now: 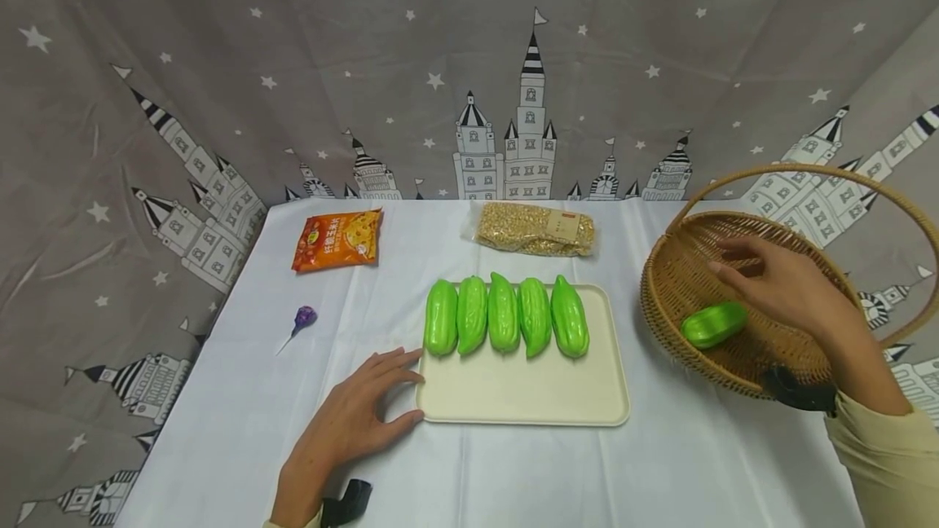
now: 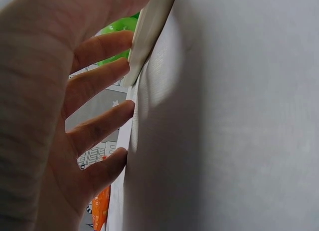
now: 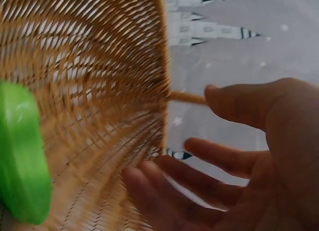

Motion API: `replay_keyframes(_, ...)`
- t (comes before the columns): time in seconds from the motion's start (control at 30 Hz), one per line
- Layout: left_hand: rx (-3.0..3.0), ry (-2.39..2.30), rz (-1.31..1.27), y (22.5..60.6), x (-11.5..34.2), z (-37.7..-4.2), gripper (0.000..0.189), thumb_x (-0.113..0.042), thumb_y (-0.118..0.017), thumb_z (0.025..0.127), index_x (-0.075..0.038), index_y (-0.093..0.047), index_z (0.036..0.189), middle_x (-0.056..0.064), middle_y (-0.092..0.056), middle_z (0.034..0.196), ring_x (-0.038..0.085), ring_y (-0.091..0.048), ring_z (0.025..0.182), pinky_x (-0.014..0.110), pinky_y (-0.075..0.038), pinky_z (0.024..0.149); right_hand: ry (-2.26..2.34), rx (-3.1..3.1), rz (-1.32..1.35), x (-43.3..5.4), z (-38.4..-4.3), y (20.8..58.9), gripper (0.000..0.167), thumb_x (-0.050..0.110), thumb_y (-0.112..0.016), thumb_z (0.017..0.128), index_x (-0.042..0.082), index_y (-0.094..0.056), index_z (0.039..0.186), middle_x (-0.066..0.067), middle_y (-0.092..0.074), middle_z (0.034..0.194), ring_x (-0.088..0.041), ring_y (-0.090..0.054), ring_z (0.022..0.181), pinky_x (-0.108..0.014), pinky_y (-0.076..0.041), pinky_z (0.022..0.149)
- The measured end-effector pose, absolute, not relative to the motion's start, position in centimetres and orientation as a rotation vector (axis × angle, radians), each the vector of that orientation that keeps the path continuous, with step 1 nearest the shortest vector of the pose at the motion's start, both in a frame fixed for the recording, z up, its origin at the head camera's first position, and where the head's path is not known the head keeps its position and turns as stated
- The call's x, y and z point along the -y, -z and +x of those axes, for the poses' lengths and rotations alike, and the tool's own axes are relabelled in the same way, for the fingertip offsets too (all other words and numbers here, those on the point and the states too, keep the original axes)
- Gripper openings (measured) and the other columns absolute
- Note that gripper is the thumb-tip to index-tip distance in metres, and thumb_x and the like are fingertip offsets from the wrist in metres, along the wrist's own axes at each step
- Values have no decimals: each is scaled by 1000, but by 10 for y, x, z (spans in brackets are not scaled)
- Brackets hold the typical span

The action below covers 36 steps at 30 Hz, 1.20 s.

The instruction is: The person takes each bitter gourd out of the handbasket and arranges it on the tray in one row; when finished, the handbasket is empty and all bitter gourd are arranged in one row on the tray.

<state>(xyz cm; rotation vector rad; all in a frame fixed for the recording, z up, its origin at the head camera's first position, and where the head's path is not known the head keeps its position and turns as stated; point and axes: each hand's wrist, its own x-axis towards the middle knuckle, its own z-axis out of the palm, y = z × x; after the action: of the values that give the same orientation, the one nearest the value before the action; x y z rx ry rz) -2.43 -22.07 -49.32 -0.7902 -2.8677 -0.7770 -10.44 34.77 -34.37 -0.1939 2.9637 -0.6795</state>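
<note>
Several green, ridged vegetables like bitter melons lie side by side along the far part of a cream tray. My left hand rests at the tray's left edge, thumb and fingertips touching its rim and the cloth. My right hand hovers over the wicker basket, fingers loosely bent and holding nothing. Below it, one more green vegetable lies inside the basket. The right wrist view shows that green vegetable apart from the right hand.
Behind the tray lies a clear bag of yellow grains. An orange snack packet is at the back left, with a small purple flower-like pick nearer. The basket's tall handle arches over its opening.
</note>
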Motion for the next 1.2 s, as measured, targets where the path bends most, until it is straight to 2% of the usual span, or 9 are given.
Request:
replay_keyframes(0.27, 2886, 761, -779, 493, 220, -25, 41, -40, -92, 84, -25, -76, 119, -4, -63, 154, 28, -55, 147, 52, -40, 127, 540, -2788, -324, -365, -112, 363, 52, 29, -58, 112, -10, -55, 145, -39, -67, 129, -62, -63, 119, -73, -54, 97)
replay_keyframes(0.33, 2892, 760, -774, 493, 220, -25, 41, -40, -92, 85, -25, -76, 120, -4, -62, 154, 28, -55, 147, 52, -40, 127, 535, -2760, -330, -368, -113, 367, 51, 29, -58, 112, -11, -56, 143, -39, -68, 128, -58, -67, 115, -68, -58, 95)
replay_keyframes(0.47, 2897, 763, -767, 493, 220, -25, 41, -39, -92, 85, -25, -76, 120, -5, -62, 155, 28, -55, 147, 53, -40, 127, 555, -2671, -298, -372, -118, 372, 54, 30, -57, 112, -15, -53, 143, -43, -64, 129, -41, -75, 96, -50, -66, 79)
replay_keyframes(0.5, 2896, 767, -768, 492, 220, -25, 41, -39, -92, 85, -25, -76, 120, -4, -62, 155, 28, -55, 147, 54, -40, 127, 540, -2656, -298, -373, -119, 373, 54, 30, -57, 112, -16, -54, 142, -43, -64, 128, -39, -75, 96, -49, -66, 78)
replay_keyframes(0.57, 2892, 772, -771, 492, 220, -25, 42, -39, -92, 84, -24, -76, 120, -4, -62, 155, 28, -55, 147, 53, -40, 127, 502, -2629, -306, -374, -121, 375, 53, 29, -57, 112, -16, -55, 140, -43, -65, 127, -42, -75, 97, -53, -65, 82)
replay_keyframes(0.67, 2882, 779, -784, 492, 220, -25, 42, -40, -92, 84, -24, -76, 120, -4, -62, 154, 28, -55, 147, 53, -40, 127, 428, -2626, -344, -376, -122, 378, 49, 27, -58, 111, -16, -59, 136, -40, -67, 126, -55, -69, 111, -65, -60, 93)
replay_keyframes(0.73, 2878, 781, -788, 492, 221, -25, 42, -40, -92, 84, -23, -77, 120, -4, -62, 154, 28, -55, 147, 52, -39, 127, 390, -2634, -370, -377, -123, 380, 47, 26, -59, 110, -15, -62, 133, -39, -68, 125, -60, -65, 116, -70, -57, 97)
replay_keyframes(1.0, 2888, 773, -773, 492, 221, -24, 41, -40, -91, 85, -23, -77, 120, -5, -62, 155, 28, -55, 147, 52, -39, 128, 325, -2674, -354, -375, -128, 385, 48, 33, -68, 105, -12, -69, 120, -31, -73, 110, -49, -70, 103, -64, -61, 90)
replay_keyframes(1.2, 2885, 780, -786, 493, 221, -24, 41, -40, -91, 85, -23, -77, 120, -4, -62, 155, 28, -54, 148, 53, -39, 127, 328, -2630, -324, -374, -129, 391, 55, 40, -71, 102, -12, -70, 120, -26, -74, 109, -39, -70, 98, -59, -62, 88)
